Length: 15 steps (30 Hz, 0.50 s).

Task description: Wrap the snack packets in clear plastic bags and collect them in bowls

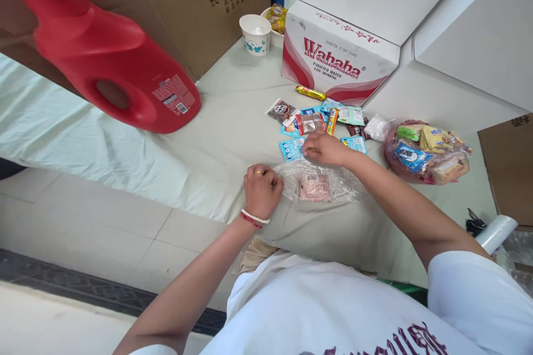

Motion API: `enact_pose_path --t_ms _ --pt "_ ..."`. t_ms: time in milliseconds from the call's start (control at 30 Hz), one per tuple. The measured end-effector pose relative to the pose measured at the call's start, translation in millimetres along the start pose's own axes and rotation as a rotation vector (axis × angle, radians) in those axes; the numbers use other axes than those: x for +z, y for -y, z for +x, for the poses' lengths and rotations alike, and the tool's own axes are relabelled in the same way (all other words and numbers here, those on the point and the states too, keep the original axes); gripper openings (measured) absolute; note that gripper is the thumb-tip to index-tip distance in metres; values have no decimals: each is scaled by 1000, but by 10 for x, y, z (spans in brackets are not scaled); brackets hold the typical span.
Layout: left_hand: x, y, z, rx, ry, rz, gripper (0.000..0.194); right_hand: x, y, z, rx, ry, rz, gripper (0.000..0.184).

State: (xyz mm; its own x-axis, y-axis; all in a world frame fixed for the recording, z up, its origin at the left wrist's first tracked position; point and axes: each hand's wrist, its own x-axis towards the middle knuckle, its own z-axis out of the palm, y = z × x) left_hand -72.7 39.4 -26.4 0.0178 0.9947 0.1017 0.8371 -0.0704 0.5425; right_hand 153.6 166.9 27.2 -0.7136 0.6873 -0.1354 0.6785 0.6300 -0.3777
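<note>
A clear plastic bag [343, 182] lies flat near the table's front edge, with a pink wrapped snack pack [314, 187] in or on it; I cannot tell which. My left hand [263, 191] is closed at the bag's left end, its fingers curled on the plastic. Just beyond the bag, my right hand [327, 148] is closed round a small gold-wrapped snack [313, 150], mostly hidden by the fingers. Blue snack packets [291, 150] lie beside that hand. Behind it are a red-edged packet [310, 123], an orange stick packet [332, 121] and a dark packet [282, 112].
A bowl of wrapped snacks [431, 152] stands at the right. Behind the packets are a Wahaha water carton [333, 61] and a gold stick packet [310, 92]. A paper cup [255, 36] stands at the back; a large red jug [125, 77] is at the left.
</note>
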Motion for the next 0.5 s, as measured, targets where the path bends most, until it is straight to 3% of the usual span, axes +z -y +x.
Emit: enact_pose_path --t_ms 167,300,367,433,500 --pt "36 -29 3 -45 -63 -20 11 -7 -13 69 232 -59 81 25" --pt "55 -84 106 -54 -103 -44 70 -18 45 60 152 -87 23 26" --pt "53 -106 198 -47 -27 -34 79 -65 121 10 116 -102 -34 28" --pt "49 -123 291 -36 92 6 65 -117 244 -78 129 -103 -118 31" --pt "53 -137 357 -6 187 60 37 -136 408 -200 166 -87 -229 34"
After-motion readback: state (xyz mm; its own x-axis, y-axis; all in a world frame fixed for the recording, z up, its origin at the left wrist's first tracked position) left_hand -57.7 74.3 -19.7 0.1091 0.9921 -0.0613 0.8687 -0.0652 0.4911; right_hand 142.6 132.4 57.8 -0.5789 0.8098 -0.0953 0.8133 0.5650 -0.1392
